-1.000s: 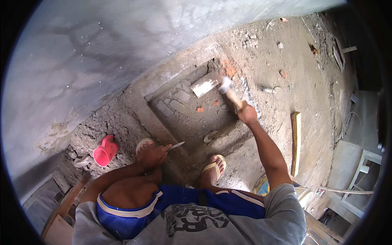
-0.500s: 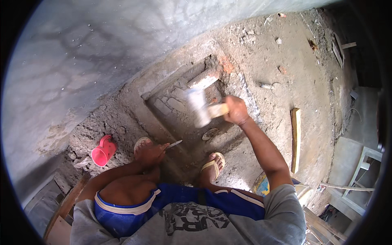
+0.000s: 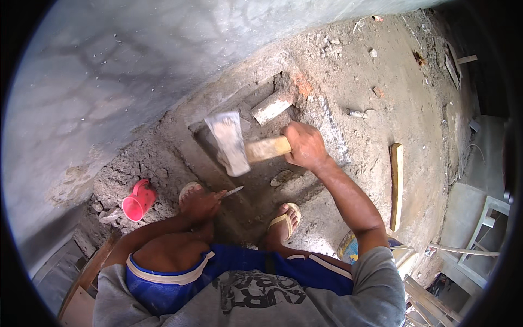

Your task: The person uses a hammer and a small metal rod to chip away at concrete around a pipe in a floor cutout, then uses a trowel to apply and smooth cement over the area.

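Observation:
My right hand (image 3: 306, 146) is closed round the short wooden handle of a hammer (image 3: 229, 143), whose broad metal head hangs in the air over a square recess (image 3: 248, 188) in the rough floor. My left hand (image 3: 201, 204), low by my left foot, is closed on a chisel (image 3: 234, 191). Its thin metal end sticks out to the right, apart from the hammer head; the rest is hidden in the fist. A whitish block (image 3: 272, 107) lies at the recess's far side, and a flat stone piece (image 3: 281, 178) sits near its right side.
A red plastic mug (image 3: 139, 200) lies tipped on loose rubble at the left, beside the grey plastered wall (image 3: 125, 71). To the right a wooden strip (image 3: 395, 187) lies on the dirt floor. A bucket (image 3: 348, 248) stands by my right knee. My sandalled feet flank the recess's near end.
The hammer has swung left and slightly down, from beside the whitish block to over the recess's left part. My right hand has shifted a little left; the left hand and chisel hold still.

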Tool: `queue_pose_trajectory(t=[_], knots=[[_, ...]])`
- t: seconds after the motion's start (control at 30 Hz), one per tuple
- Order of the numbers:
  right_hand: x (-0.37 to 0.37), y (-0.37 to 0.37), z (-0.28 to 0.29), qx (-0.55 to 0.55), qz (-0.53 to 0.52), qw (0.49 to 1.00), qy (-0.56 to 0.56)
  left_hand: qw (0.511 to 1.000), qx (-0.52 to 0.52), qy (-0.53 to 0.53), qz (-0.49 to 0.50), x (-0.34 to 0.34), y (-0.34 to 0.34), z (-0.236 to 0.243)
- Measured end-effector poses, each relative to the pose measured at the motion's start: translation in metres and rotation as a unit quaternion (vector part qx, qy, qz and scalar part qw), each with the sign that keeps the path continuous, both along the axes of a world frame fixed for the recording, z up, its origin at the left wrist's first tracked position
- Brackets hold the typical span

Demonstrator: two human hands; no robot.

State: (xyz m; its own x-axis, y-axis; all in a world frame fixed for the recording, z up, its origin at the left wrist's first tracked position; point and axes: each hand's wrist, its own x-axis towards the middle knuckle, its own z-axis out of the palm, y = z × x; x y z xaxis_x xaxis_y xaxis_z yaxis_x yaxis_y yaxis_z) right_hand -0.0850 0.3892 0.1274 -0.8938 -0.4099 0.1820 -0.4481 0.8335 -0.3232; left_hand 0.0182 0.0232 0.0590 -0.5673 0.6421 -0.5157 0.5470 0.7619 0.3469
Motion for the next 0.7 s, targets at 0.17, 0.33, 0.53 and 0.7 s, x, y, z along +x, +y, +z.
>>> queue_pose_trajectory(t=[0.17,0.33,0.53,0.7], knots=[[0.061,0.191,-0.144,0.168,-0.406,0.838,-0.324,0.997,0.013,-0.082,-0.009,-0.007,0.023,-0.014],[0.021,0.056,-0.070,-0.047,-0.417,0.818,-0.393,0.998,-0.012,-0.052,0.021,-0.012,0.010,0.026],[-0.005,0.002,-0.007,0.009,-0.081,0.993,-0.088,0.999,0.043,-0.005,-0.029,-0.005,0.001,-0.005],[0.018,0.101,-0.084,0.072,-0.201,0.963,-0.167,0.991,0.131,0.002,-0.001,0.005,-0.003,-0.022]])
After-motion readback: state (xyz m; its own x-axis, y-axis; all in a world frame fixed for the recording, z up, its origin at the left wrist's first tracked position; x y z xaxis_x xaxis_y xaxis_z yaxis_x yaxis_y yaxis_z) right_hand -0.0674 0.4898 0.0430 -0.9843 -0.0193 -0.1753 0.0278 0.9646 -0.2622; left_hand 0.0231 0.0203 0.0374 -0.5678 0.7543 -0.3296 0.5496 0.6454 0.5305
